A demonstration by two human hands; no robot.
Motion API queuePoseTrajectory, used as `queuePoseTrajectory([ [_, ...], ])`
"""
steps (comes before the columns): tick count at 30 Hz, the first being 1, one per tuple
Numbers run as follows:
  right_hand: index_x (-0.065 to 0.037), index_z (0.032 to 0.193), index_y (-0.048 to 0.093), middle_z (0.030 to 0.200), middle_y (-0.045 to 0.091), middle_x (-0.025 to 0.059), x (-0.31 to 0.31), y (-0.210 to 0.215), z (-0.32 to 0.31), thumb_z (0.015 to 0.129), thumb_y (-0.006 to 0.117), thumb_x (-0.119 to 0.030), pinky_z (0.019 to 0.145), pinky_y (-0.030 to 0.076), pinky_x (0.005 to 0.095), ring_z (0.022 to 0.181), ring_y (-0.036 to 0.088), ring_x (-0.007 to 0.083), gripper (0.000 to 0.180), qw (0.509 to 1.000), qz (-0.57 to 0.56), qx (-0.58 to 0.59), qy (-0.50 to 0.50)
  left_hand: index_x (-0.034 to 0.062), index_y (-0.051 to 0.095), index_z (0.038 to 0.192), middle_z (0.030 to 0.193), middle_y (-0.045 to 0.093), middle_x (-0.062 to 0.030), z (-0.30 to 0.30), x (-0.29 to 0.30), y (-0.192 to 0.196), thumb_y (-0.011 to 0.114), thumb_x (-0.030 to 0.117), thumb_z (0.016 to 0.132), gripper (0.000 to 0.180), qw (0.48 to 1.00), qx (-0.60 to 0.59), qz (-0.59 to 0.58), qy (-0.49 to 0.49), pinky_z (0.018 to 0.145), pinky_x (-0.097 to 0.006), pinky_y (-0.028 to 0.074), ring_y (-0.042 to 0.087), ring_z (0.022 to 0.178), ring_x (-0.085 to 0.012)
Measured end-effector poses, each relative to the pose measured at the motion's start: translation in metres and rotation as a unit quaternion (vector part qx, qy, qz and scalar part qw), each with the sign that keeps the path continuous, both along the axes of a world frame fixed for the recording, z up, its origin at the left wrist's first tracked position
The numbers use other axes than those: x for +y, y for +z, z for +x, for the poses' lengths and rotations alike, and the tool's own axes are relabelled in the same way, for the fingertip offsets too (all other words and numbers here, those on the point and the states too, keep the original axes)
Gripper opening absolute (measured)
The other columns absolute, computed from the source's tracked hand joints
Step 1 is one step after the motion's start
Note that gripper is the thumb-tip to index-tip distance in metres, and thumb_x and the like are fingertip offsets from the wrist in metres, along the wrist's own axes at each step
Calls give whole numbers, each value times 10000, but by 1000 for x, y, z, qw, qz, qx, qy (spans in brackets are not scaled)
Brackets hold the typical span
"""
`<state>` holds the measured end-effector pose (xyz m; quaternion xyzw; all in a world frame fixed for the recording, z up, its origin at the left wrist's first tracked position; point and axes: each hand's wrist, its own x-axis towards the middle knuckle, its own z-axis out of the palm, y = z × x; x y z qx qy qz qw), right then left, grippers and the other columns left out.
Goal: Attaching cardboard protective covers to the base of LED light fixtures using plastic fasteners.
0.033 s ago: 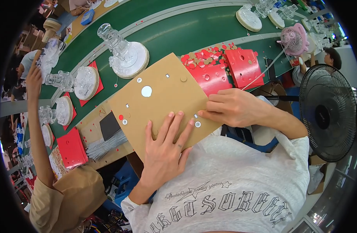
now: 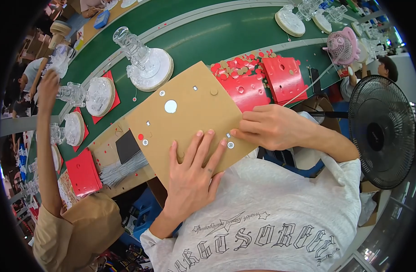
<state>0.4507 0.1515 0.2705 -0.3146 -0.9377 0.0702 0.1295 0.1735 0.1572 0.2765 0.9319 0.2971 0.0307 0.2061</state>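
Left hand (image 2: 189, 174) flat, fingers spread on brown cardboard sheet (image 2: 185, 115), right hand (image 2: 269, 127) pinching its punched edge

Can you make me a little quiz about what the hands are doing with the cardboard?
1. True or false: the left hand lies flat on the cardboard sheet.
2. What colour are the punched sheets behind the cardboard? A blue, B red, C yellow.
3. Which hand pinches the cardboard's edge near a small hole?

Key:
1. True.
2. B.
3. The right hand.
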Motion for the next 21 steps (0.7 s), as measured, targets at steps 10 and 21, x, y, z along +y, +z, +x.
queuePoseTrajectory([
  [10,64,1000,656,842,539,84,4,2,-7,786,664,-109,649,549,324,753,614,211,275,1000,6,-8,19,150,534,1485,1564,432,-137,6,6,3,700,316,835,691,1000,0,22,-5,1084,-684,294,411,1441,-295],
  [21,21,1064,676,908,553,70,12,8,-3,788,664,-111,674,560,337,848,610,220,306,999,-35,18,5,159,520,1497,1541,449,-135,-8,-1,-5,706,321,832,710,999,-14,35,-2,1077,-667,311,422,1425,-303],
])
